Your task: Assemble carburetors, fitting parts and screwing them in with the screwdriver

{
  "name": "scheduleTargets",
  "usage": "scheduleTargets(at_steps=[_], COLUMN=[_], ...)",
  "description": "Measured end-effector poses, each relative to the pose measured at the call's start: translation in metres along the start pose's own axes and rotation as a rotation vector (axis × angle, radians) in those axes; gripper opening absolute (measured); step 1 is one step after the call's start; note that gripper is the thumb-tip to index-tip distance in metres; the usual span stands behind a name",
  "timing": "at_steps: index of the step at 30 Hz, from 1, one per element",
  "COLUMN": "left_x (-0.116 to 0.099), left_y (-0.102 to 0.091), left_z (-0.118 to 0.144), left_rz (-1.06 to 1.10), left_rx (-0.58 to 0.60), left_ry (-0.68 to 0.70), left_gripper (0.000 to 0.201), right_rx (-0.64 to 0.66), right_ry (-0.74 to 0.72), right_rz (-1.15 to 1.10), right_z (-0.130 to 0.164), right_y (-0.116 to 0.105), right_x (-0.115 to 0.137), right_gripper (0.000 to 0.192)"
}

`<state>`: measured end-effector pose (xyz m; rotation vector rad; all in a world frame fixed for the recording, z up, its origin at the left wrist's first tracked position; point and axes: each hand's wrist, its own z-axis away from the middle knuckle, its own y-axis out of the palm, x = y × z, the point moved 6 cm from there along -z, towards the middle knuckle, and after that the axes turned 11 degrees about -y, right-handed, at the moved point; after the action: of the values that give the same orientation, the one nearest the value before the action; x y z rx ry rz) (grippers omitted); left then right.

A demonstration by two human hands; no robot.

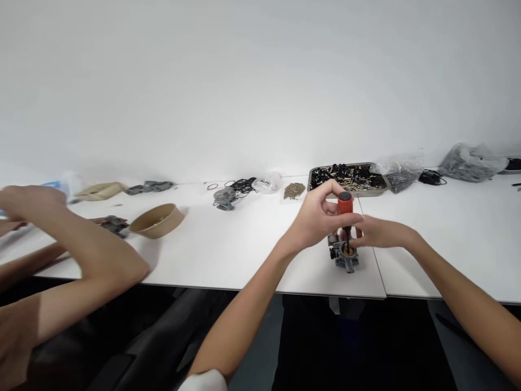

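My left hand [319, 217] grips the red and black handle of a screwdriver [345, 205] that stands upright with its shaft going down into a small grey metal part [345, 258] on the white table [244, 244]. My right hand [376, 231] is closed around the upper side of that grey part, steadying it near the table's front edge.
A metal tray [313, 175] of black and brass pieces lies behind my hands, with a heap of brass bits [293, 190] and plastic bags [468, 162] nearby. A co-worker's arms [81, 244] reach over the table at left, beside a brown paper bowl [158, 221] and another grey part [224, 198].
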<state>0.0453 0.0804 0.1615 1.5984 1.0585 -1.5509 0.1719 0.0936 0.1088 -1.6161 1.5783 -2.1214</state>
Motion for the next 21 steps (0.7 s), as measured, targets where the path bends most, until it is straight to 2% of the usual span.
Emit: scheduleTargets(at_steps=[2,5,7,10,12,15,17,21], left_x=[-0.003,-0.008,-0.012,-0.018,-0.022,-0.025,-0.027,-0.031], left_y=[0.0,0.001,0.005,0.012,0.013,0.008,0.006,0.011], left_z=[0.0,0.002,0.004,0.007,0.007,0.006,0.005,0.003], left_rz=[-0.017,-0.074,-0.111,-0.167,-0.219,-0.264,-0.263,-0.307], left_rx=[-0.003,0.024,0.106,0.19,0.145,-0.007,-0.03,0.123], left_ry=[0.023,0.038,0.055,0.161,0.263,0.365,0.349,0.227], left_gripper=[0.037,0.041,0.042,0.031,0.022,0.019,0.023,0.03], right_rx=[0.172,0.281,0.266,0.208,0.149,0.086,0.088,0.121], right_ry=[0.062,0.157,0.156,0.094,0.065,0.083,0.103,0.125], right_rz=[-0.036,-0.114,-0.13,-0.115,-0.056,0.015,-0.034,-0.146], right_z=[-0.005,-0.008,-0.008,-0.007,-0.007,-0.007,-0.007,-0.006], right_y=[0.018,0.028,0.029,0.031,0.032,0.031,0.032,0.033], right_x=[-0.011,-0.016,-0.015,-0.012,-0.01,-0.011,-0.011,-0.011], right_gripper=[0.01,0.013,0.012,0.011,0.011,0.013,0.013,0.018])
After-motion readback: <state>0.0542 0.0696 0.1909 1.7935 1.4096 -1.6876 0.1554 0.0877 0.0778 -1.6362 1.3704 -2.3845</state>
